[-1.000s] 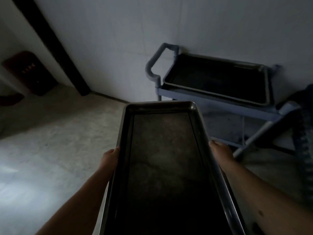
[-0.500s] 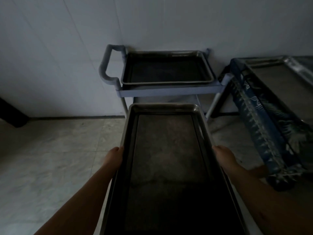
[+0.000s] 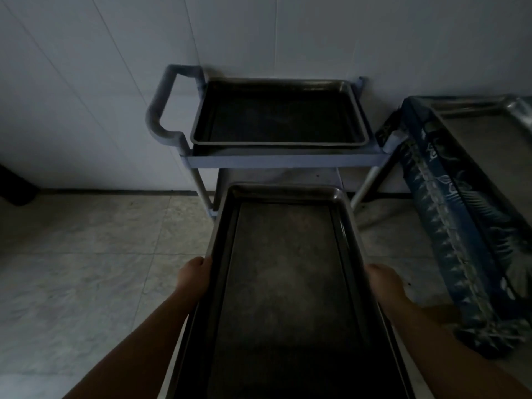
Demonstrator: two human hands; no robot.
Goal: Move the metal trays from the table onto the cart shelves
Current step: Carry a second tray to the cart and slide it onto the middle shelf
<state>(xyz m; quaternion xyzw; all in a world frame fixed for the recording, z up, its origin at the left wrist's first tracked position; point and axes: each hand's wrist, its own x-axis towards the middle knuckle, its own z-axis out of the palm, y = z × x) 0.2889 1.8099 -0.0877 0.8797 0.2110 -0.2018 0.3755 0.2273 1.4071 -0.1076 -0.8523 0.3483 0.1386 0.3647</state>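
I hold a long, dark metal tray (image 3: pixel 288 283) lengthwise in front of me. My left hand (image 3: pixel 194 276) grips its left rim and my right hand (image 3: pixel 383 283) grips its right rim. The tray's far end hangs just below and in front of the grey cart's top shelf (image 3: pixel 282 162). A second metal tray (image 3: pixel 276 116) lies on that top shelf. The cart's lower shelf is mostly hidden behind the held tray.
The cart's handle (image 3: pixel 161 110) sticks out on the left, against the white wall. A table with a blue patterned cloth (image 3: pixel 460 226) stands at the right, with another metal tray (image 3: pixel 489 131) on it. Tiled floor (image 3: pixel 86 269) spreads to the left.
The view has swung right, so the cart now sits straight ahead and nearer. The held tray's far end has come close to the cart. Both hands keep the same grip.
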